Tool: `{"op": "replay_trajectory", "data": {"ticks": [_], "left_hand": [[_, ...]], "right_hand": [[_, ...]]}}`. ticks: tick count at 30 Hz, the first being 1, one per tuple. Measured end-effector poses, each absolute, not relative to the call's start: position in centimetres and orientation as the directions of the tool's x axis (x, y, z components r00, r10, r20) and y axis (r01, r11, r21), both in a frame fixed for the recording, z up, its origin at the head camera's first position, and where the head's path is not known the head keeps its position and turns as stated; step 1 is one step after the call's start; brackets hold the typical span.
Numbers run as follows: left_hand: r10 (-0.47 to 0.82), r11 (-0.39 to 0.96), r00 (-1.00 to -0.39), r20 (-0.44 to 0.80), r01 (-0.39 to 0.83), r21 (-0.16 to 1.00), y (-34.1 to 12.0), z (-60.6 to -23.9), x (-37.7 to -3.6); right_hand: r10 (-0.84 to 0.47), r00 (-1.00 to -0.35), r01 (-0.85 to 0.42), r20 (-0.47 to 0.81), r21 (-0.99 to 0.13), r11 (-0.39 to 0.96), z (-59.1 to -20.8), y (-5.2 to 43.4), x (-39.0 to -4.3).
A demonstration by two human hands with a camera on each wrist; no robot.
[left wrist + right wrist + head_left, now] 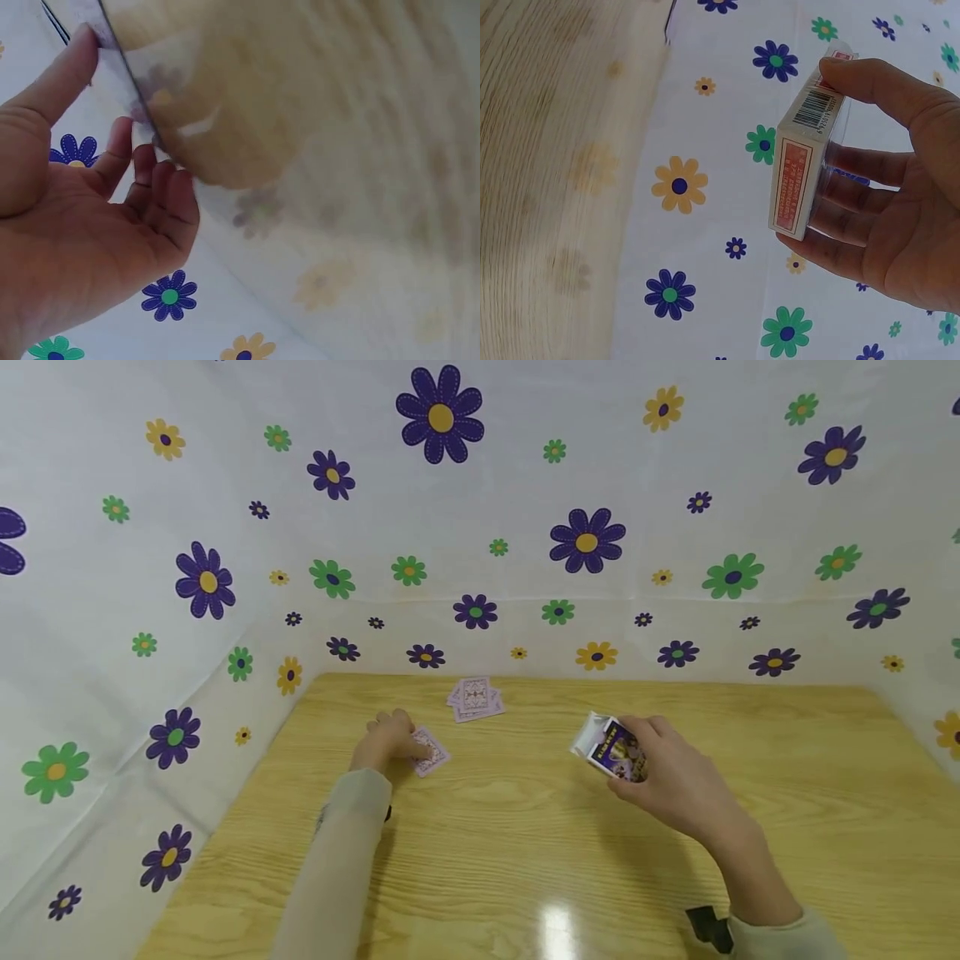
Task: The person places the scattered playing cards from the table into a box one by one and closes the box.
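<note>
My left hand (pixel 386 739) rests at the left of the table, its thumb laid on a playing card (pixel 425 763) that is face down. In the left wrist view, that hand's (pixel 97 195) thumb is straight, while the other fingers bend loosely apart from it. Just beyond lies a loose, overlapping pile of playing cards (pixel 475 696), backs up. My right hand (pixel 678 777) grips a playing card box (pixel 619 752) above the table, its white flap open toward the left. In the right wrist view, thumb and fingers hold the box (pixel 795 176) by its edges.
The wooden table (pixel 495 843) ends at the back against a white flowered cloth (pixel 517 485). More of this cloth hangs along the left and right sides. A black strap (pixel 708 928) shows at the right wrist.
</note>
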State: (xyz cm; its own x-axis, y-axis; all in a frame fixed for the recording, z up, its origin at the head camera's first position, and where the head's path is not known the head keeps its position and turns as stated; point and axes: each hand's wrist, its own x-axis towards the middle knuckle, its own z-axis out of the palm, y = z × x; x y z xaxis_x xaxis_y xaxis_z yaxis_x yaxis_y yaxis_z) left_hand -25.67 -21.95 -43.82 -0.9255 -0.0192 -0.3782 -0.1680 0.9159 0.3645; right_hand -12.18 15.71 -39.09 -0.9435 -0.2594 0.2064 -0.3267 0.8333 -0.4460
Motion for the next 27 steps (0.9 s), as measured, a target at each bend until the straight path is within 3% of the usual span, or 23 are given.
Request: {"op": "replay_trajectory", "data": {"ticks": [27], "left_hand": [[-0.024, 0.847, -0.945, -0.327, -0.193, 0.495, -22.6, -45.1, -25.7]], "right_hand": [[-0.288, -0.938, -0.344, 0.191, -0.433, 0.833, -39.0, 14.9, -12.2]]}}
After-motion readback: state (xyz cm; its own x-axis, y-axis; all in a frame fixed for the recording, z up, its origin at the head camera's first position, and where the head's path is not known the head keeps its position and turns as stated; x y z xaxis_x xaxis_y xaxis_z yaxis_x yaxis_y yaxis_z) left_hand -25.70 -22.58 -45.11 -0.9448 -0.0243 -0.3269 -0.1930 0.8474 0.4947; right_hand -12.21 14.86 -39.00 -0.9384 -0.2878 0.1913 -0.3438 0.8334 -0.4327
